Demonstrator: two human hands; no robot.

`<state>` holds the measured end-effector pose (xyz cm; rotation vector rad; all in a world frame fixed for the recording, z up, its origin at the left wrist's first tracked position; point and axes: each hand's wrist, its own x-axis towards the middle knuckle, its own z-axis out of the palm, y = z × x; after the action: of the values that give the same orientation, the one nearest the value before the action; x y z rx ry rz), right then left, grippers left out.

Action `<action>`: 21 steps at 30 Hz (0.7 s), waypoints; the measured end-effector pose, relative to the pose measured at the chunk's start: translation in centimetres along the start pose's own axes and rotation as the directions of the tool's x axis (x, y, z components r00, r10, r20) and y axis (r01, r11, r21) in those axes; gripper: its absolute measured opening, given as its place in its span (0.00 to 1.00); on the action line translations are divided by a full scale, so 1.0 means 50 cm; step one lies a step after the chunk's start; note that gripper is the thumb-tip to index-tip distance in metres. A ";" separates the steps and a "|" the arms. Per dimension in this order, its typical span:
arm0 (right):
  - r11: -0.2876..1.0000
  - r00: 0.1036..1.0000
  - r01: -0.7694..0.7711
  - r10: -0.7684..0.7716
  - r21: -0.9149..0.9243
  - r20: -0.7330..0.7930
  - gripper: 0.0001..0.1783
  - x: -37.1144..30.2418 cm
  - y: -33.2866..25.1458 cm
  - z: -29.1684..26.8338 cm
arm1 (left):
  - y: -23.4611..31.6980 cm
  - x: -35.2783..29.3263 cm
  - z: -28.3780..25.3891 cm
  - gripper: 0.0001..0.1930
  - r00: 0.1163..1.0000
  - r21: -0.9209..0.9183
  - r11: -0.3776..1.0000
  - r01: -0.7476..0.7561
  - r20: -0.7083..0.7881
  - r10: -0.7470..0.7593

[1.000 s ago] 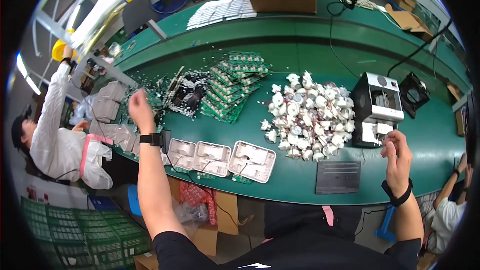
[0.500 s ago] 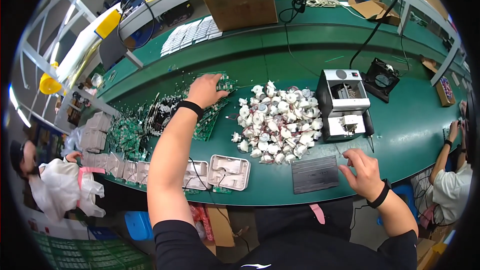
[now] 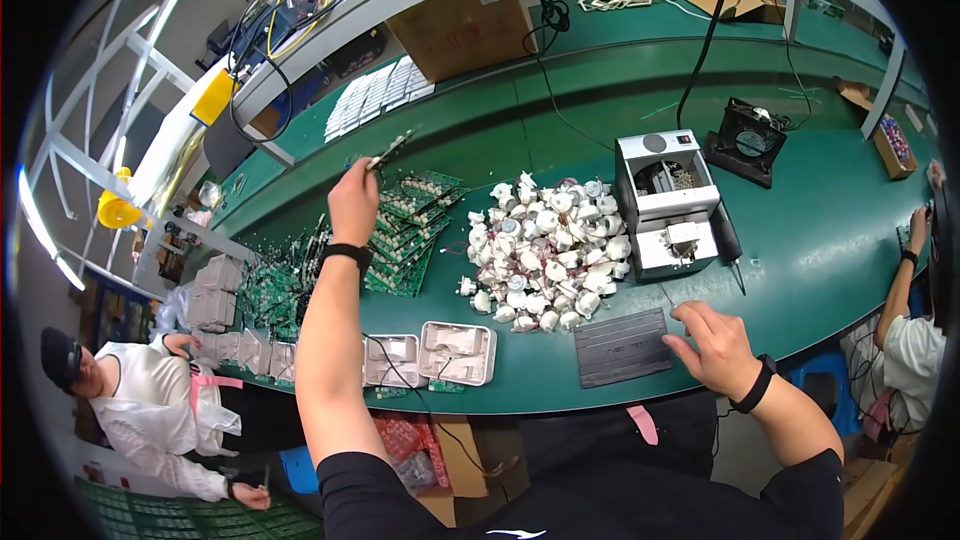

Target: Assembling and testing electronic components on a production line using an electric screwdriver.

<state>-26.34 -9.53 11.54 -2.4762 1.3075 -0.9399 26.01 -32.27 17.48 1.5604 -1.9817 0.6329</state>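
My left hand [image 3: 355, 202] is raised over the far left part of the bench. Pinched in its fingers is a green circuit board [image 3: 392, 148], seen nearly edge-on. Just below and right of that hand lies a stack of green circuit boards [image 3: 408, 240]. My right hand [image 3: 718, 348] hovers by the right edge of a dark grooved pad [image 3: 622, 350], thumb and index finger apart. A thin line shows near its index fingertip, too fine to name. Between my hands spreads a heap of white parts with red wires [image 3: 545, 255].
A screw-feeder-like machine [image 3: 668, 200] stands right of the heap, a pen-shaped tool [image 3: 728, 235] beside it and a black fan [image 3: 745, 143] behind. Pale plastic housings [image 3: 457, 353] line the front edge, near loose boards [image 3: 275, 290]. Co-workers sit at left [image 3: 150, 390] and right [image 3: 915, 340].
My left hand has come up off the board stack and leftward with a circuit board in it. My right hand stays by the pad. The person at left has turned and shows more of the body.
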 end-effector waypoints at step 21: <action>0.982 0.908 0.112 -0.162 0.150 0.387 0.41 0.252 -0.064 -0.040 | 0.460 -0.272 -0.281 0.09 0.586 -0.420 0.473 -0.774 -0.194 0.786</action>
<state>-20.24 -17.39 20.10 -2.5099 0.9233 -0.4819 7.86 -8.16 18.13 0.2769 -2.5916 0.3830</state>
